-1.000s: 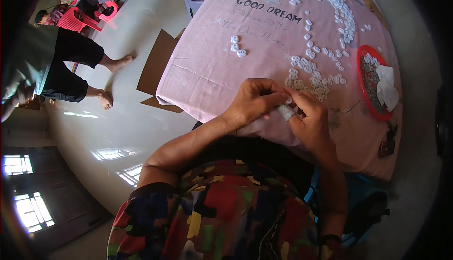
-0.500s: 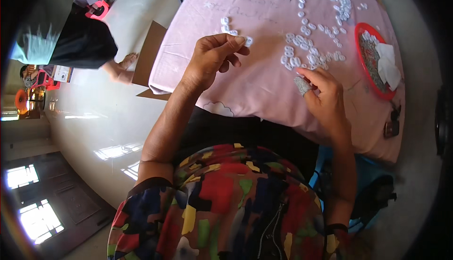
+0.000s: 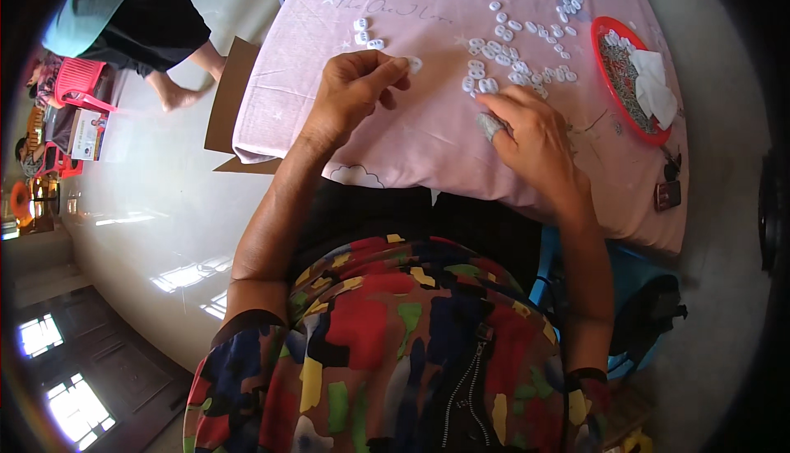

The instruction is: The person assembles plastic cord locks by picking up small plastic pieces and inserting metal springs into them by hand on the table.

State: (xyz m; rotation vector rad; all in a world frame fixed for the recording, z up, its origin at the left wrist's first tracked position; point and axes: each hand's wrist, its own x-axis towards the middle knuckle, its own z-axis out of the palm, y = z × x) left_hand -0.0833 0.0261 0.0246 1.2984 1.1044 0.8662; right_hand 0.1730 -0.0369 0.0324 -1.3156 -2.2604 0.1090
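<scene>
My left hand (image 3: pixel 355 95) is closed in a pinch over the pink cloth, with a small white oval piece (image 3: pixel 415 65) at its thumb and fingertips. Just beyond it, several similar white pieces (image 3: pixel 362 37) lie in a short row. My right hand (image 3: pixel 531 136) reaches to the near edge of a scattered group of white oval pieces (image 3: pixel 498 51). Its index fingertip is at a white piece (image 3: pixel 487 86), thumb and index apart. A grey wrap (image 3: pixel 491 126) covers one digit of this hand. Whether the right fingertips touch the piece is hard to tell.
A red tray (image 3: pixel 605 74) with small grey bits and a crumpled white tissue (image 3: pixel 654 95) sits at the right. Near it lies a small dark object (image 3: pixel 667 195). An open cardboard box (image 3: pixel 226 111) stands left of the table. Another person's bare foot (image 3: pixel 173 95) is on the floor beyond.
My right hand has moved in to the edge of the group of white pieces. The left hand keeps its pinch. The view has shifted, and the person at the left has moved their legs.
</scene>
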